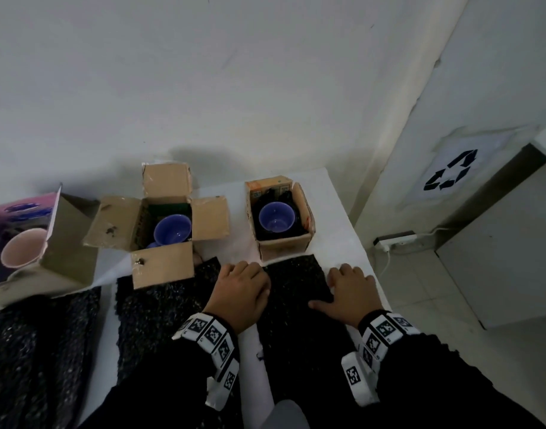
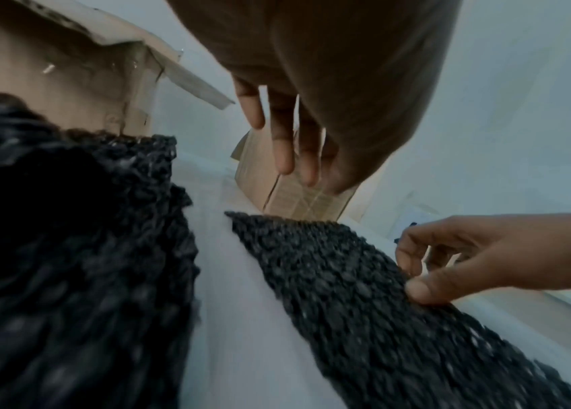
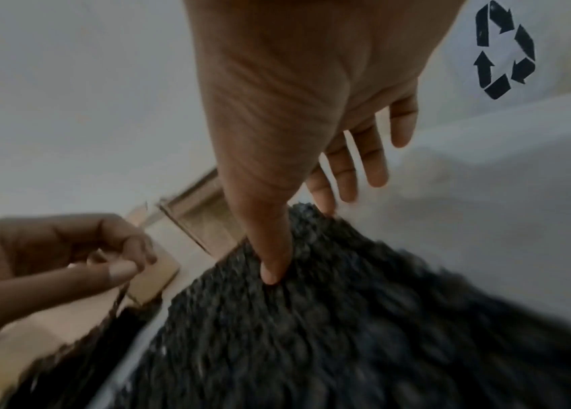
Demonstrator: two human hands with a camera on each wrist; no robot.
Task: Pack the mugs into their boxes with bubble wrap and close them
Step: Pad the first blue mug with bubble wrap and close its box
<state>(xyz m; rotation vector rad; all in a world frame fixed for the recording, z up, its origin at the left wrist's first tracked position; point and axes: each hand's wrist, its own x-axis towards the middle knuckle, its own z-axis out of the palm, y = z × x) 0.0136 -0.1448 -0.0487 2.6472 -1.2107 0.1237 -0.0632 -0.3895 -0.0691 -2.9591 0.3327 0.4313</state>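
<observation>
While left hand [image 1: 239, 292] hovers, grip released | right hand [image 1: 353, 294] released, thumb touching black sheet [image 1: 296, 283]

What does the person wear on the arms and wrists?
The left sleeve and right sleeve are long and black. The left wrist band and right wrist band are white, printed with square black markers. The left hand and right hand are bare, without gloves.
</observation>
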